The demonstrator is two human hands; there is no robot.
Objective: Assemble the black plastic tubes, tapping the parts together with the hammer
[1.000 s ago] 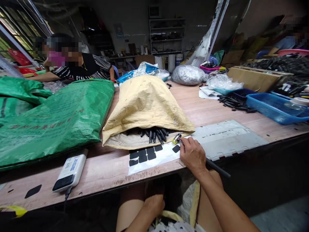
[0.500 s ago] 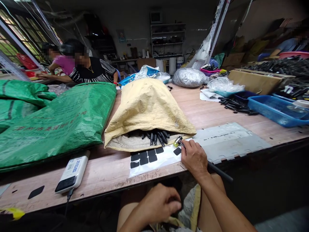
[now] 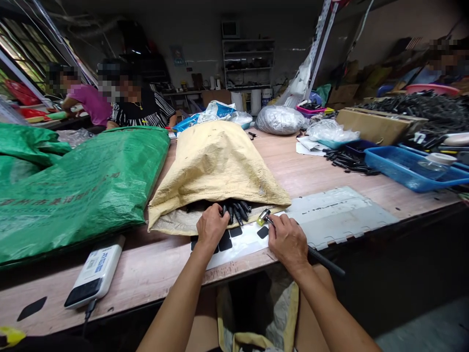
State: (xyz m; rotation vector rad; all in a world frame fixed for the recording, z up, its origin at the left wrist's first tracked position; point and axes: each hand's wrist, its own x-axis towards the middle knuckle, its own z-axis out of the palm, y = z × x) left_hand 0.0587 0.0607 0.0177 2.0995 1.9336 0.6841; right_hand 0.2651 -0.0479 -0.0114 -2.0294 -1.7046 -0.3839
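Observation:
A cream woven sack lies on the bench with its mouth toward me, and black pen-like pieces poke out of it. My left hand is at that mouth, its fingers closed on one of these pieces, which they partly hide. On the right, my right hand grips a small hammer with a yellow and metal head; its black handle sticks out behind the hand. Under both hands lies a white sheet with black rounded squares, some covered by my left arm.
A green sack fills the left, beside a white power bank with a cable. To the right are a grey plate, a blue tray and heaps of black parts. An open sack hangs at my lap. Other people sit beyond the bench.
My left hand has risen from above my lap to the sack's mouth and closed on a black piece. My right hand stays put with the hammer. The view has shifted slightly.

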